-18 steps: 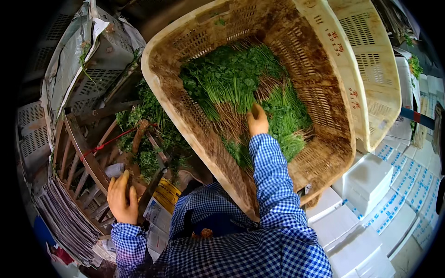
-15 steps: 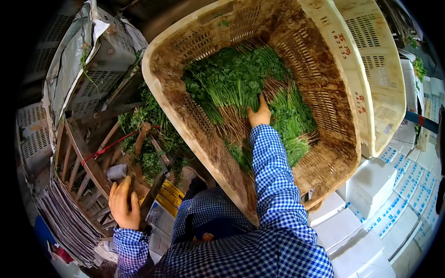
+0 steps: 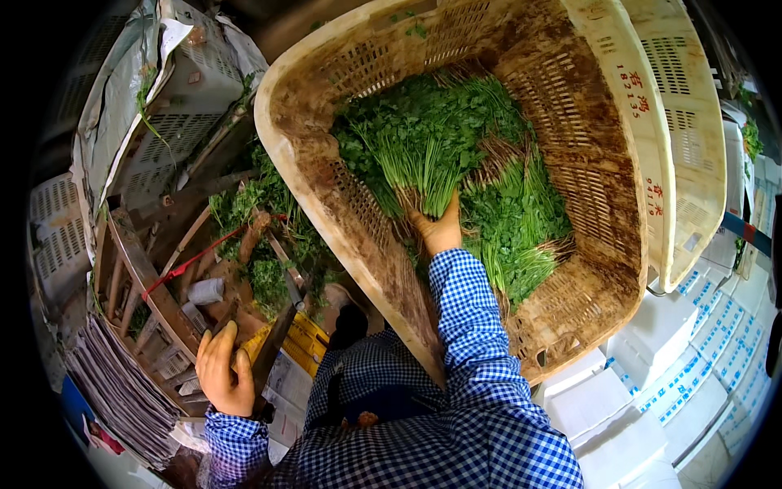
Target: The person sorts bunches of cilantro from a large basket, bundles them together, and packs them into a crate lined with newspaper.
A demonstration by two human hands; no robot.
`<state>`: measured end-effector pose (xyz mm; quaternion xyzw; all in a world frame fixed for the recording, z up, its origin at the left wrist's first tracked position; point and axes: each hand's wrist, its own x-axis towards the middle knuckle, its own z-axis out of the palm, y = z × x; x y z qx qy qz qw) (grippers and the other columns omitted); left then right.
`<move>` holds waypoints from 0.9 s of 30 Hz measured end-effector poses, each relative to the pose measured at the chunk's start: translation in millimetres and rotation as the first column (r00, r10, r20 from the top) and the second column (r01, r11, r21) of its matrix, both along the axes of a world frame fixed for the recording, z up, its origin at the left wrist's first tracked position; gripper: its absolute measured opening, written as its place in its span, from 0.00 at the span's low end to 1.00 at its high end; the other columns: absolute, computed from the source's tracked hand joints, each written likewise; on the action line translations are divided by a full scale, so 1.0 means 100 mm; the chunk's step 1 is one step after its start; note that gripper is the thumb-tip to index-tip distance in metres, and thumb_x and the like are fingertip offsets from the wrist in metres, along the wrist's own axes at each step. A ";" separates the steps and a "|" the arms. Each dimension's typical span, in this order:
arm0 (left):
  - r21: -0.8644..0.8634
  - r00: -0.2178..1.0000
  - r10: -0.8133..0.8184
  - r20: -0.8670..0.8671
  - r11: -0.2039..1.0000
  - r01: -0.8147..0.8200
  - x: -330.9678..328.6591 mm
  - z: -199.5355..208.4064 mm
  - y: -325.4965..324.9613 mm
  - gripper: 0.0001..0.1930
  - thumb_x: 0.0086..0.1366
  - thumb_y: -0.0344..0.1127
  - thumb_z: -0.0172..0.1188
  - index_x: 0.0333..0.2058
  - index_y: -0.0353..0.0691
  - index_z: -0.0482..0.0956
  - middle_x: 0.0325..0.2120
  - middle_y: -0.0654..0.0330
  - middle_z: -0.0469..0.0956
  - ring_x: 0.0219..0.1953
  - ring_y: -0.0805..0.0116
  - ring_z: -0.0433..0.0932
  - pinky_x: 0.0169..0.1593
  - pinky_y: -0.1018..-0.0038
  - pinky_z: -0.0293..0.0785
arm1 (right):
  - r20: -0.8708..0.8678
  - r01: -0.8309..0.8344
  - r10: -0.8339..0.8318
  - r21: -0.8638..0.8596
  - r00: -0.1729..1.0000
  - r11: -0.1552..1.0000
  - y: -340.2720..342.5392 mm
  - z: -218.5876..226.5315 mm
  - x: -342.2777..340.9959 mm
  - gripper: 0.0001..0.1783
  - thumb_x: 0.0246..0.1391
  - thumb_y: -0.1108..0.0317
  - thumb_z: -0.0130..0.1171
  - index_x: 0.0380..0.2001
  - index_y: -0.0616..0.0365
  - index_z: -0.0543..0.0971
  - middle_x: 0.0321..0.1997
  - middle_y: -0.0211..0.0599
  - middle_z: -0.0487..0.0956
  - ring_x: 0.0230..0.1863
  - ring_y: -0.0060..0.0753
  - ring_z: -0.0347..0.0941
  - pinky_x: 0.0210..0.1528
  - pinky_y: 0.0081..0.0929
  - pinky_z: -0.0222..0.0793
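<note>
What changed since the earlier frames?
The bare right hand shifted left and toward the body, now gripping the lower stems of a leafy green herb bunch in the brown-stained cream plastic crate. Unchanged: the bare left hand, open beside the brown wooden frame.

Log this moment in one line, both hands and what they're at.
Right hand: gripping leafy green bunch by stems, inside stained crate | Left hand: loosely open, beside wooden frame, contact unclear
</note>
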<state>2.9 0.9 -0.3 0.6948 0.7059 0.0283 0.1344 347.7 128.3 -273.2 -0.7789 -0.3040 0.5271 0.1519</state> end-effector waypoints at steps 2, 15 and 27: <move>-0.007 1.000 0.002 0.013 1.000 -0.002 -0.01 0.00 0.00 0.20 0.63 0.26 0.60 0.56 0.36 0.79 0.48 0.50 0.82 0.54 0.52 0.79 0.66 0.50 0.68 | -0.018 -0.058 0.058 -0.019 0.998 0.998 -0.03 0.05 -0.02 0.71 0.49 0.60 0.77 0.77 0.56 0.32 0.76 0.63 0.55 0.76 0.57 0.55 0.77 0.42 0.54; -0.024 0.997 0.012 0.074 1.000 -0.010 -0.02 0.07 0.02 0.19 0.63 0.25 0.60 0.53 0.33 0.80 0.49 0.50 0.83 0.54 0.52 0.80 0.67 0.51 0.67 | 0.191 -0.024 0.059 -0.181 0.980 0.983 0.30 0.19 -0.21 0.69 0.49 0.69 0.76 0.77 0.48 0.32 0.75 0.55 0.61 0.65 0.56 0.71 0.67 0.40 0.71; -0.017 0.994 0.015 0.108 1.000 -0.013 -0.05 0.06 0.02 0.21 0.60 0.27 0.60 0.54 0.35 0.80 0.47 0.51 0.83 0.53 0.52 0.80 0.65 0.49 0.68 | 0.335 -0.190 0.327 -0.383 0.883 0.904 0.26 0.10 -0.35 0.76 0.48 0.58 0.78 0.75 0.48 0.23 0.62 0.60 0.76 0.49 0.48 0.82 0.52 0.36 0.81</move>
